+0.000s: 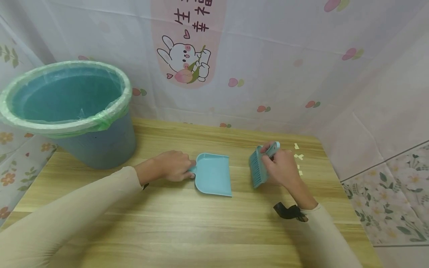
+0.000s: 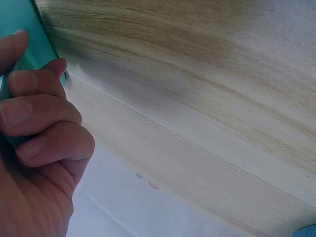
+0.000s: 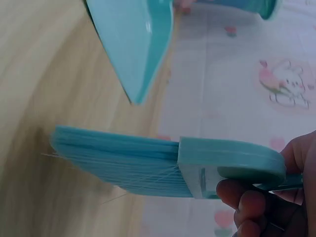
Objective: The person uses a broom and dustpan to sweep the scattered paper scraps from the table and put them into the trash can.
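Observation:
A light blue dustpan (image 1: pixel 213 175) rests on the wooden table with its open edge facing right. My left hand (image 1: pixel 176 166) grips its short handle; in the left wrist view the fingers (image 2: pixel 44 113) curl round it. My right hand (image 1: pixel 280 165) holds a small blue hand brush (image 1: pixel 258 169), bristles pointing left and down, a short way right of the dustpan. The right wrist view shows the brush bristles (image 3: pixel 118 158) apart from the dustpan (image 3: pixel 133 44). Several pale yellow scraps (image 1: pixel 299 157) lie on the table just right of my right hand.
A large blue bucket (image 1: pixel 100 145), its rim covered by a clear bag with a green tie, stands at the table's back left. A printed cloth (image 1: pixel 268 67) hangs along the back edge of the wooden table (image 1: pixel 187 230). A tiled wall (image 1: pixel 395 186) borders the right.

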The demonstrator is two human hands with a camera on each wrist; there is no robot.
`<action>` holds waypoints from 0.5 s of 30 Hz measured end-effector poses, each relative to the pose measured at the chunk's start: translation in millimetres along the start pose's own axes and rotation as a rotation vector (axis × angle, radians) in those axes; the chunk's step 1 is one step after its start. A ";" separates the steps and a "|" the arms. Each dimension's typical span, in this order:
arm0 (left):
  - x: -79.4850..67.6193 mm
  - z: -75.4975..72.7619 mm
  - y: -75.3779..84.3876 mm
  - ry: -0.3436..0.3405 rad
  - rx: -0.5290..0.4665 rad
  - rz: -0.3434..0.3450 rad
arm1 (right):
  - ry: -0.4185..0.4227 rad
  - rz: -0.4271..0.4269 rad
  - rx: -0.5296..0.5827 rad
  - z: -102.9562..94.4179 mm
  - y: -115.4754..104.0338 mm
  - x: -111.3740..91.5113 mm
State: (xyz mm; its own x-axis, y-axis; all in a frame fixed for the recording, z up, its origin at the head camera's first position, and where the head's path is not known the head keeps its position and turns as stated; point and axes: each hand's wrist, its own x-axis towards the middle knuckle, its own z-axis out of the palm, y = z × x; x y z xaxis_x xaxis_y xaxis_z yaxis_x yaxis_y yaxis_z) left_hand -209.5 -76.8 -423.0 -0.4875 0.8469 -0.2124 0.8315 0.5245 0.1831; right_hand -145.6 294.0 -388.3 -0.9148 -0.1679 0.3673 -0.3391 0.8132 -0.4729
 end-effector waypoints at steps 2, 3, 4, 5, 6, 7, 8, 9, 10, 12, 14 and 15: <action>-0.1 0.5 -0.6 0.002 0.001 0.002 | 0.002 0.022 -0.016 -10.6 4.8 -0.2; -0.1 0.8 -0.8 0.004 0.001 0.004 | 0.001 0.034 -0.025 -16.0 7.6 -0.2; -0.1 1.1 -1.0 0.006 0.004 0.006 | -0.005 0.048 -0.040 -21.4 10.8 -0.3; -0.2 1.3 -1.1 0.009 0.006 0.008 | -0.010 0.062 -0.053 -26.9 14.3 -0.3; -0.4 1.3 -1.2 0.011 0.008 0.009 | -0.016 0.078 -0.070 -32.4 18.4 -0.3; -0.5 1.3 -1.2 0.013 0.011 0.011 | -0.022 0.096 -0.087 -37.8 22.8 -0.4; -0.7 1.3 -1.1 0.015 0.013 0.013 | -0.019 0.105 -0.108 -42.6 27.6 -0.4; -0.8 1.3 -1.0 0.018 0.015 0.015 | -0.020 0.115 -0.130 -47.7 32.3 -0.5; -0.9 1.2 -0.9 0.019 0.016 0.015 | -0.021 0.121 -0.154 -52.7 37.2 -0.7; -1.0 1.2 -0.7 0.018 0.016 0.014 | -0.012 0.133 -0.207 -62.2 46.7 -1.7; -0.9 1.4 -0.6 0.015 0.016 0.011 | -0.001 0.143 -0.259 -70.0 55.2 -3.7; -0.9 1.4 -0.7 0.014 0.016 0.010 | -0.001 0.148 -0.284 -73.7 59.3 -5.0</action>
State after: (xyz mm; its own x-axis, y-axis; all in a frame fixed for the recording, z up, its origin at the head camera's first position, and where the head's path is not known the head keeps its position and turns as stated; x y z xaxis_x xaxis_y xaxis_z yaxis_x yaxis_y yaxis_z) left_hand -209.3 -78.1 -424.3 -0.4829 0.8532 -0.1971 0.8403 0.5148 0.1699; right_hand -145.0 384.1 -359.2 -0.9498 -0.0367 0.3108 -0.1279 0.9519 -0.2783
